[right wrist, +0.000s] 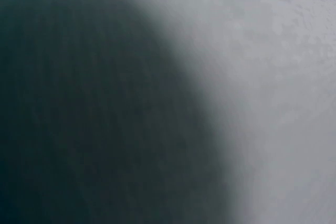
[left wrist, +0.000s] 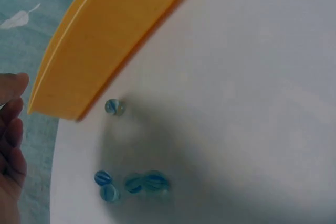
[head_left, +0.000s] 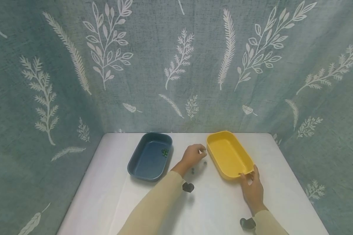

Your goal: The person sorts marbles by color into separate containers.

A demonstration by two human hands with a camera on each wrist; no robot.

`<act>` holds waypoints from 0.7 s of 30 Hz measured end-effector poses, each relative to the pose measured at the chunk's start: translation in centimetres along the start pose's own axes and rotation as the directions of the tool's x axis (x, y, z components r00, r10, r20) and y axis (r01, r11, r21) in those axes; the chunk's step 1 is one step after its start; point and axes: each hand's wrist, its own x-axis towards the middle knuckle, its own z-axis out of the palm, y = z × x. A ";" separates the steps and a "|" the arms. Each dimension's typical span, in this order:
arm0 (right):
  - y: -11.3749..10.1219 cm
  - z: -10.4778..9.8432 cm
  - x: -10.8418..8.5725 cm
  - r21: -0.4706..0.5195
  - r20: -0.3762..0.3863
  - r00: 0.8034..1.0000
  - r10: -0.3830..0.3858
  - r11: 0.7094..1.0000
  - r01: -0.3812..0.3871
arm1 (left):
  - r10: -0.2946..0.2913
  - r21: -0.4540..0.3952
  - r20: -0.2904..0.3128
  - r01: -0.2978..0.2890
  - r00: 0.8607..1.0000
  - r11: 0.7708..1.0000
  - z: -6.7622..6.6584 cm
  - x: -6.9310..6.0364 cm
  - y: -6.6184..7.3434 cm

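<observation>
Gripping the yellow tray (head_left: pixel 227 152): right hand (head_left: pixel 254 191); left hand (head_left: pixel 194 154) beside it.

Leaf-printed teal cloth (head_left: pixel 147 65) behind a white table (head_left: pixel 214 205)

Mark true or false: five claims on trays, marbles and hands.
1. In the head view, the yellow tray stands right of the blue tray. True.
2. The blue tray is empty. False: a green cluster lies in it, towards its right side in the head view.
3. The right hand holds the yellow tray's near end. True.
4. Marbles lie loose on the table. True.
5. The left hand is inside the blue tray. False: it is between the trays, near the yellow one.
</observation>
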 end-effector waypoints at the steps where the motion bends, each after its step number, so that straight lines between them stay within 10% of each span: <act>1: 0.0 0.0 0.0 -0.002 -0.001 1.000 -0.003 1.000 0.003 | 0.002 0.002 0.004 -0.002 1.000 1.000 0.0 0.2 0.1; 21: 0.0 0.0 0.0 0.002 0.006 1.000 0.016 1.000 -0.016 | 0.061 0.062 0.025 -0.063 0.998 0.996 0.5 2.6 0.5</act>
